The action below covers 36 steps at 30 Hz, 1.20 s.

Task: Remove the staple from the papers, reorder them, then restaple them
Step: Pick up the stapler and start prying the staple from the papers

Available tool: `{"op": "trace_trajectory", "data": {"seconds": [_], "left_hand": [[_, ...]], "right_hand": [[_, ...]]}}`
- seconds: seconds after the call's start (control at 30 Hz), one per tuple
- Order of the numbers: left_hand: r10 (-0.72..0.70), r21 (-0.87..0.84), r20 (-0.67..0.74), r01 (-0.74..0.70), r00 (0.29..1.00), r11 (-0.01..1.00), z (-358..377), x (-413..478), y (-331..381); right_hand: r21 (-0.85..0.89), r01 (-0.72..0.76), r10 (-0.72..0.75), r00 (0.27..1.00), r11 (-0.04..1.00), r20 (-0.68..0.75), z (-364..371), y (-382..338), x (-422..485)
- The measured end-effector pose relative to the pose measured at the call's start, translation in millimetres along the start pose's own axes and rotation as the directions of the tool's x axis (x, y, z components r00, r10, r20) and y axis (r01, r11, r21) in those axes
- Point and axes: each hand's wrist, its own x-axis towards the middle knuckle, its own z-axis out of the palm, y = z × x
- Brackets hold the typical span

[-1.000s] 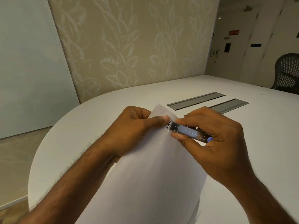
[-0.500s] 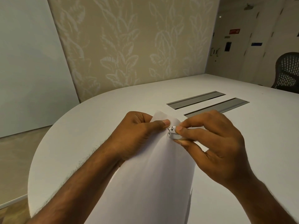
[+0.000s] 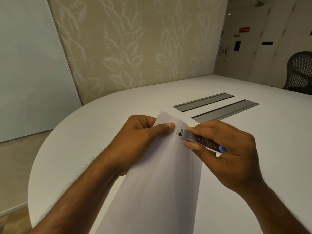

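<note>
White papers are held up above the white table, curved along their length. My left hand pinches their top corner, thumb pressed on the front. My right hand grips a small silver stapler with a blue end. Its metal tip touches the papers just right of my left thumb. The staple itself is too small to make out.
Two grey metal cable flaps are set into the table beyond my hands. A black mesh chair stands at the far right. The table's rounded edge curves past on the left, with floor below it.
My right hand has turned the stapler, so its silver side faces up again. Its tip stays at the papers' top corner. My left hand keeps its pinch.
</note>
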Motion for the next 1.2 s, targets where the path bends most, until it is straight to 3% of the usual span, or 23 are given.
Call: {"op": "trace_trajectory", "data": {"seconds": [0.6, 0.83, 1.07, 1.2], "left_hand": [[0.106, 0.031, -0.008, -0.106, 0.994, 0.994, 9, -3, -5], [0.139, 0.087, -0.019, -0.137, 0.990, 0.987, 10, -4, -6], [0.151, 0.102, -0.039, -0.146, 0.988, 0.984, 11, -6, -6], [0.146, 0.101, -0.033, -0.142, 0.989, 0.985, 11, -6, -8]], "right_hand": [[0.030, -0.019, 0.018, 0.999, 0.999, 0.047, -5, -5, 11], [0.118, -0.175, 0.172, 0.984, 0.977, 0.039, -6, -8, 10], [0.391, -0.441, 0.416, 0.897, 0.808, 0.151, -6, -15, 16], [0.525, -0.631, 0.560, 0.767, 0.571, 0.312, -6, -12, 17]]}}
